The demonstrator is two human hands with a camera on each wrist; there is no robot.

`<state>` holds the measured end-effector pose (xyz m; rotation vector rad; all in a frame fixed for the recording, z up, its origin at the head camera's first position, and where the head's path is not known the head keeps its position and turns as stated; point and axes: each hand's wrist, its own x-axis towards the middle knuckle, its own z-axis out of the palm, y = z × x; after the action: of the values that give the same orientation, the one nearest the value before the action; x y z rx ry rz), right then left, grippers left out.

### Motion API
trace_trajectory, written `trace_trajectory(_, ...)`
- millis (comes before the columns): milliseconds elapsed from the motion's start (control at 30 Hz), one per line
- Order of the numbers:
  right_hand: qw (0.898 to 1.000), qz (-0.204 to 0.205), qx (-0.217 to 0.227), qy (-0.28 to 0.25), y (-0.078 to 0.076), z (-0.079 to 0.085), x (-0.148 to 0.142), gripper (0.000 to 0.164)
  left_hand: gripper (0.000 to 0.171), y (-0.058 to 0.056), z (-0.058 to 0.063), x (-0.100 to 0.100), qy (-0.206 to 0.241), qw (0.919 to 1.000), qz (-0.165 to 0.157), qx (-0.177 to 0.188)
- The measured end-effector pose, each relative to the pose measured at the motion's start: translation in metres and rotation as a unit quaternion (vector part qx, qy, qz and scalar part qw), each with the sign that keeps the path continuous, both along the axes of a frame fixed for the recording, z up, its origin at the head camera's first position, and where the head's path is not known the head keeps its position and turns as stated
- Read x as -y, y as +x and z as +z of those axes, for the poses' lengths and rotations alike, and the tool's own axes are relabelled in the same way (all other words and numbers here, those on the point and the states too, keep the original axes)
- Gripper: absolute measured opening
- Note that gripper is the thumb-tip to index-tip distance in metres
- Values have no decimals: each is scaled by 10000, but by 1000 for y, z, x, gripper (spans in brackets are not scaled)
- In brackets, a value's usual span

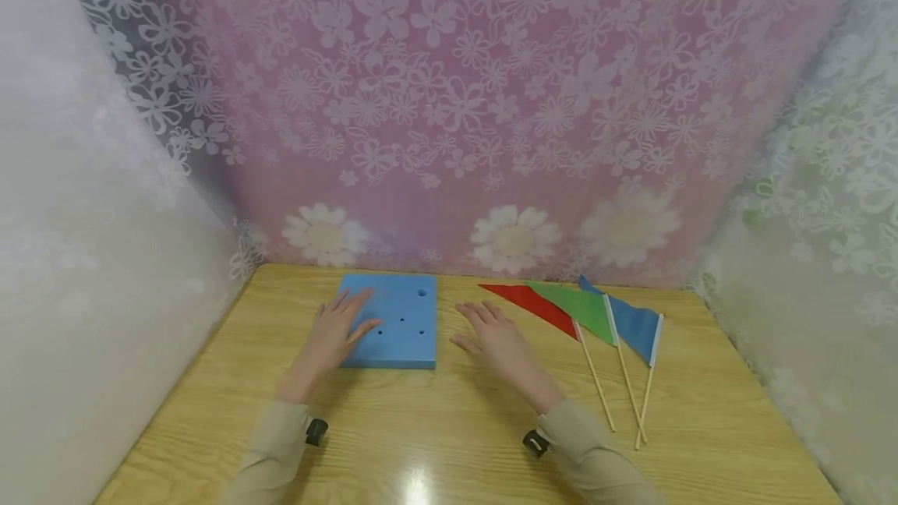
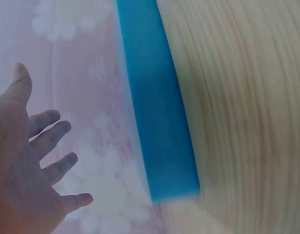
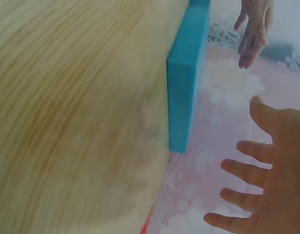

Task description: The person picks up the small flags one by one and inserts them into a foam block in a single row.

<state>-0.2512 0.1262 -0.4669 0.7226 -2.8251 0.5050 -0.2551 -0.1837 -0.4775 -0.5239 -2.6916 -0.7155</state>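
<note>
My left hand (image 1: pixel 332 338) is held over the left part of a flat blue block (image 1: pixel 403 349), fingers spread and holding nothing. The left wrist view shows that hand (image 2: pixel 28 161) apart from the block's thick side (image 2: pixel 159 102). Small holes and one larger hole show in the block's top. To the right of the block hovers my right hand (image 1: pixel 501 345), its fingers loosely extended with nothing in them. In the right wrist view, this hand (image 3: pixel 267 175) is apart from the block's corner (image 3: pixel 181 97).
At the right lie three pennant flags on thin wooden sticks: red (image 1: pixel 536 306), green (image 1: pixel 582 306) and blue (image 1: pixel 634 326). Their sticks point toward the near edge, two crossing. A flower-patterned cloth (image 1: pixel 435 123) rises behind the wooden table (image 1: pixel 421 427), with pale cloth on both sides.
</note>
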Motion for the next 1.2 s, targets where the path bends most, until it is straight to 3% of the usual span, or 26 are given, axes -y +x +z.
trace_trajectory(233,9977,512,374,258,-8,-16,21,62,62,-3,-10,37,-299,9983,235,448)
trace_trajectory(433,9952,626,540,515,-12,-21,32,59,63,1,-12,53,-607,9947,148,815)
trace_trajectory(667,9916,652,923,629,-8,-21,33,63,66,0,-21,58,-915,9896,49,1113)
trace_trajectory(1200,9922,709,809,629,-9,-24,29,63,66,5,-21,54,-823,9910,36,1053)
